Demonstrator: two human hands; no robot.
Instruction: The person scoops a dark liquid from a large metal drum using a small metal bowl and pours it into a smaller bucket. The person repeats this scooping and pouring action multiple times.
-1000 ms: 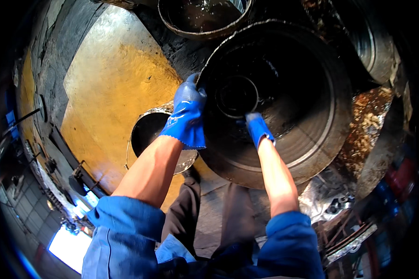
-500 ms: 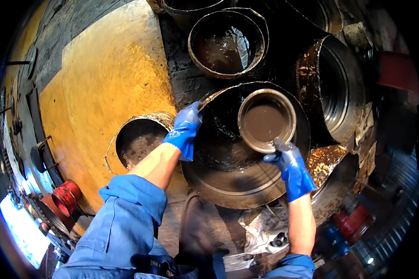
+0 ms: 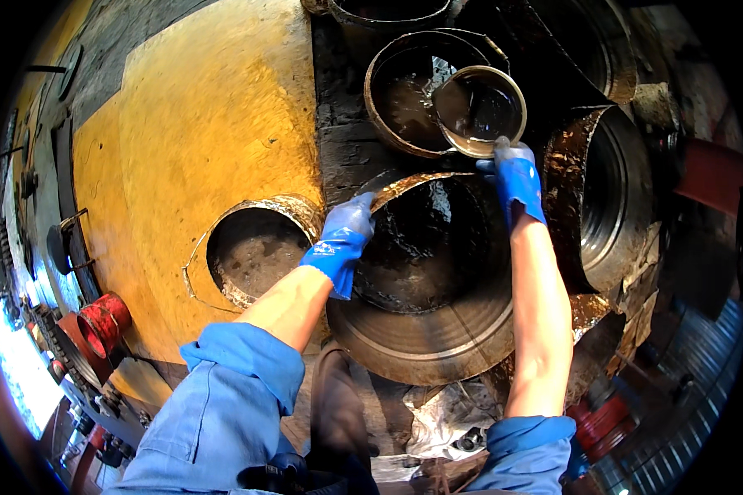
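Note:
My left hand (image 3: 351,221), in a blue rubber glove, is closed on the rim of a large metal drum (image 3: 421,351) lying tipped with its mouth facing me; dark sludge coats its inside. With my right hand (image 3: 516,165), gloved the same, I grip the near edge of a round metal pan (image 3: 502,136). The pan overlaps the right side of a bucket (image 3: 377,115) of dark liquid beyond the drum. Dark, shiny liquid shows in the pan, which looks tilted. My right thumb lies on its rim; the other fingers are partly hidden underneath.
Left of the drum, a bucket (image 3: 309,216) of grey-brown liquid stands by a yellow sheet (image 3: 215,107). Another open drum (image 3: 565,157) lies at the right. A red can (image 3: 111,322) is at far left, and a crumpled white sheet (image 3: 446,421) lies near my feet.
My right hand has carried the pan away from me, from over the drum to the far bucket. Less brown liquid shows in it now. The left hand keeps its grip on the drum rim.

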